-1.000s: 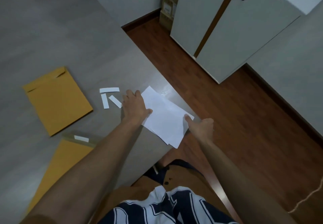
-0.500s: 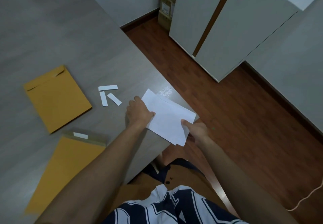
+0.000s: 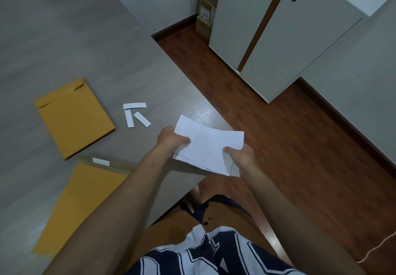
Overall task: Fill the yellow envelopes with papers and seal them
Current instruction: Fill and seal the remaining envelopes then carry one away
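Note:
A small stack of white papers (image 3: 206,146) is held above the table's near right corner. My left hand (image 3: 171,140) grips its left edge and my right hand (image 3: 241,155) grips its right edge. One yellow envelope (image 3: 74,117) lies flat on the grey table (image 3: 85,49) to the left, its flap folded down. A second yellow envelope (image 3: 79,206) lies nearer to me with its flap open and a white strip (image 3: 100,161) on the flap; my left forearm covers part of it.
Three white peel-off strips (image 3: 136,113) lie on the table between the far envelope and the papers. The table edge runs diagonally to the right of my hands. Beyond it are a wooden floor, white cabinets (image 3: 278,34) and cardboard boxes (image 3: 206,8).
The papers were lying on the table corner under both hands. Now both hands have lifted them off the surface and drawn them slightly toward me, bending the sheets.

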Available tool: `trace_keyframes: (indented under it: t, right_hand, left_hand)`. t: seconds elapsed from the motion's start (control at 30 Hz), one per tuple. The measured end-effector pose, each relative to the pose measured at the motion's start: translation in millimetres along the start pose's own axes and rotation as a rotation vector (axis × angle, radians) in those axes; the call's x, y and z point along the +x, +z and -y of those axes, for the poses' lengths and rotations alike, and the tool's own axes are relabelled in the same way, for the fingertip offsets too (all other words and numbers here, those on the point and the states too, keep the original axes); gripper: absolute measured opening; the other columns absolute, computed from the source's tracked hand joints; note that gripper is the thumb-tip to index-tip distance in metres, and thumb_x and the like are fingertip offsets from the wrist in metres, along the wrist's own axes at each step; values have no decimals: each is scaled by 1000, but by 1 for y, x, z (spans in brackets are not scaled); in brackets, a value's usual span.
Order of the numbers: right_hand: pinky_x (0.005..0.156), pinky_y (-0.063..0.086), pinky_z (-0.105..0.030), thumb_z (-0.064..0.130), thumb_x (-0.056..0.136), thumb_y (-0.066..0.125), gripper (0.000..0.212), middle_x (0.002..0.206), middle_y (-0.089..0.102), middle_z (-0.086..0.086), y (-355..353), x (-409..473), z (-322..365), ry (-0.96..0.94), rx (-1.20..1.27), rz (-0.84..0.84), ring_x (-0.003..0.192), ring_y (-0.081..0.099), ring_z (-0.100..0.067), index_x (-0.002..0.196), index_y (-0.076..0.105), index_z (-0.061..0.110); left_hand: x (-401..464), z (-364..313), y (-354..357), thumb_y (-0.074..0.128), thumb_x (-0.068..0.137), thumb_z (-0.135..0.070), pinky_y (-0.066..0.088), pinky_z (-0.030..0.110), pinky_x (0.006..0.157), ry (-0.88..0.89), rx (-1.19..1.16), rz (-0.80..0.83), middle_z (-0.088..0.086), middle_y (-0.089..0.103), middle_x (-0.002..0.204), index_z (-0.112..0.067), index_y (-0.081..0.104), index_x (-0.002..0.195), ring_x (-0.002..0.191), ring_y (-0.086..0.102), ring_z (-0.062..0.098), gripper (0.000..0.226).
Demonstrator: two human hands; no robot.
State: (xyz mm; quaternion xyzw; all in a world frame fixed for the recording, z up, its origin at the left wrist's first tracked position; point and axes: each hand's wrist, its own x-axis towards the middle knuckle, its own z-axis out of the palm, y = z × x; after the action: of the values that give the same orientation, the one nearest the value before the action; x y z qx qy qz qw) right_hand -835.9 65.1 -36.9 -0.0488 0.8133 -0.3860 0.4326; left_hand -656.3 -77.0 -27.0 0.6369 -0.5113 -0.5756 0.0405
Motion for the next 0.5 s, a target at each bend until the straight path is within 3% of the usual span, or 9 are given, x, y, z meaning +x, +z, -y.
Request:
trace_keyframes:
  t: [0.17,0.3,0.4,0.5]
  right_hand:
    - [90,55,-44,15,81,75,30,107,66,0,23,-1,21,-31,63,126,100,64,-24,106,61,21]
    - [88,56,-46,20,81,76,28,111,68,-1,44,1,39,-106,17,226,99,65,-22,105,62,25]
    - [89,56,-41,19,82,76,36,113,69,3,54,1,58,-226,-29,271,100,65,-17,114,62,22]
    - [87,58,-43,17,80,78,37,107,72,1,62,0,78,-308,-54,319,98,68,-19,115,66,17]
  left_hand:
    - [-12,2,-23,79,75,-3,54,21,59,-12,-241,66,8,73,96,-3,69,103,78,70,20,30]
    - [-22,7,-49,76,80,-5,54,22,64,4,-376,28,7,73,104,-4,67,111,82,70,17,32]
    - [-28,7,-70,77,80,-6,49,17,61,87,-314,-91,-2,68,95,-12,66,106,76,63,5,29]
    - [-32,7,-86,80,76,-4,52,26,74,170,-285,-177,-1,68,94,-16,66,103,79,64,7,33]
